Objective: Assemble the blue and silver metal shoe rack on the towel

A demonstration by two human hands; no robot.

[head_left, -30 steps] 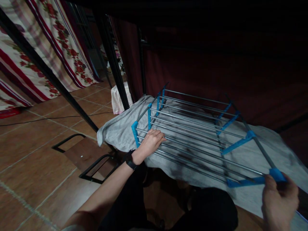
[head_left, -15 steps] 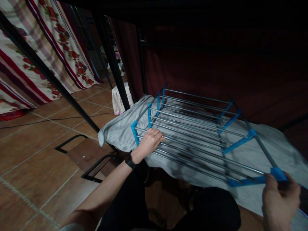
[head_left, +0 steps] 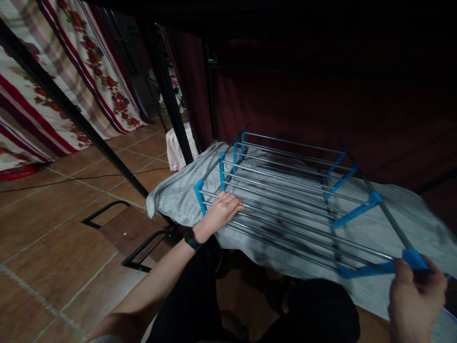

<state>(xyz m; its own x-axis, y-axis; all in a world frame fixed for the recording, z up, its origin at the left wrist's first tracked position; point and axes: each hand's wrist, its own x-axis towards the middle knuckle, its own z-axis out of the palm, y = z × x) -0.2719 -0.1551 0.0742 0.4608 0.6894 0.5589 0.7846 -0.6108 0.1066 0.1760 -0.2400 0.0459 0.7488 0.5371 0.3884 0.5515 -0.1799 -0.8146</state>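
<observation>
A rack of grey metal rods with blue plastic joints [head_left: 285,179] lies on its side across a grey cloth [head_left: 178,195]. My left hand [head_left: 223,209], with a dark watch on its wrist, is closed around rods near the rack's left front corner. At the right front corner my right hand [head_left: 416,295] grips the blue corner joint [head_left: 414,258], thumb on top. Part of its fingers is hidden behind that joint. The rods run from left to right between the two hands.
Black metal posts [head_left: 171,95] frame the cloth-covered surface, with a dark red curtain [head_left: 303,105] behind. On the tiled floor at left stands a low brown stool with black handles [head_left: 124,231]. A flowered curtain [head_left: 82,71] hangs beyond, and a cable [head_left: 71,179] crosses the floor.
Almost nothing differs. Both hands keep their places on the rack, and the view has shifted only very slightly.
</observation>
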